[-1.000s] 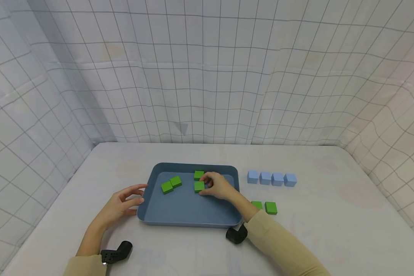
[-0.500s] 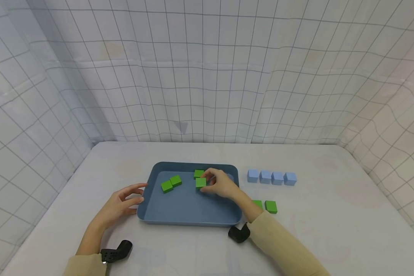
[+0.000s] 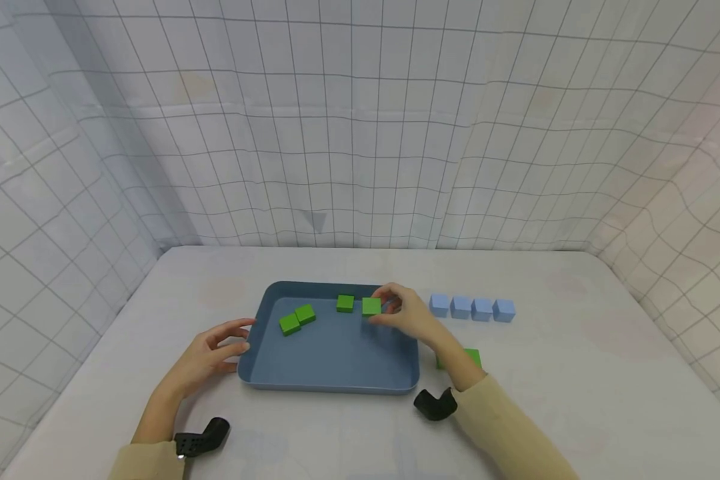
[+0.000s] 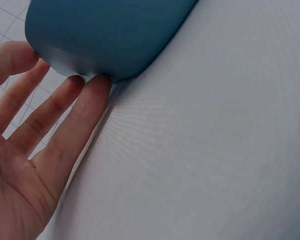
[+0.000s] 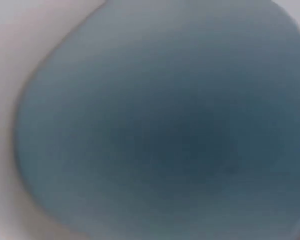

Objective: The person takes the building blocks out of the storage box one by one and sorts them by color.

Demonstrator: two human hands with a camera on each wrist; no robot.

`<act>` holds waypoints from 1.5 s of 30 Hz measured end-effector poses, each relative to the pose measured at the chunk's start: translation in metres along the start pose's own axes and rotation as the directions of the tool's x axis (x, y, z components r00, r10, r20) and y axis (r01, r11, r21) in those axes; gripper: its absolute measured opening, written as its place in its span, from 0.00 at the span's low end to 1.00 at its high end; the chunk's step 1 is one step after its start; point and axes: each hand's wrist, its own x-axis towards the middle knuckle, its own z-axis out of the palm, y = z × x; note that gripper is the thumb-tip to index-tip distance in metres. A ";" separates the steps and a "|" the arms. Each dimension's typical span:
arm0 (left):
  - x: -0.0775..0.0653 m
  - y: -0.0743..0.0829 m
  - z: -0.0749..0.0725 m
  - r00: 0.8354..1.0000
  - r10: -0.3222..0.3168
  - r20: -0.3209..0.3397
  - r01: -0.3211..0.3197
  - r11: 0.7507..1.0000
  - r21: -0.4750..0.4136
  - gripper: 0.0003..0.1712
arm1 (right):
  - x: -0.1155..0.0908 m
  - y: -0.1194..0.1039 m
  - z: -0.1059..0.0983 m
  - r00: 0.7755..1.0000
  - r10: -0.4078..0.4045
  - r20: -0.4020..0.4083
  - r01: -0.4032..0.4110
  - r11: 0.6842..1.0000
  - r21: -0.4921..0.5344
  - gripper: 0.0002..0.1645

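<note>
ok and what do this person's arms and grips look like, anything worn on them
The left sleeve and right sleeve are plain beige. By each cuff sits a bent black piece, left and right; the left one's black strap has small holes. The left grip and right grip wear no gloves.

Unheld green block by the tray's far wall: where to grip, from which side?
I'd pinch the unheld green block by its flat left and right faces, coming from above. It sits close to the far wall of the tray, which likely leaves fingers little room behind. Its left side is free; on the right, the right hand with its held block may crowd the approach.
</note>
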 end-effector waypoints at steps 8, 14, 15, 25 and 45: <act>0.000 0.001 0.000 1.000 -0.007 -0.005 0.007 1.000 0.008 0.31 | -0.020 0.005 -0.021 0.999 0.030 -0.013 -0.029 0.998 0.047 0.21; -0.001 0.001 0.000 1.000 -0.011 -0.006 0.011 1.000 0.008 0.31 | -0.037 0.009 -0.037 0.998 0.062 -0.030 -0.061 0.998 0.029 0.22; -0.001 0.002 0.000 1.000 -0.011 -0.006 0.011 1.000 0.010 0.31 | -0.040 0.010 -0.040 0.997 0.067 -0.031 -0.066 0.997 0.027 0.22; -0.001 0.001 0.000 1.000 -0.003 -0.003 0.003 1.000 0.009 0.31 | -0.069 0.019 -0.062 0.992 0.114 -0.058 -0.115 0.993 -0.021 0.21; -0.001 0.001 0.000 1.000 0.003 0.002 -0.003 1.000 -0.003 0.31 | -0.112 0.050 -0.092 0.991 0.085 -0.100 -0.097 0.987 -0.126 0.19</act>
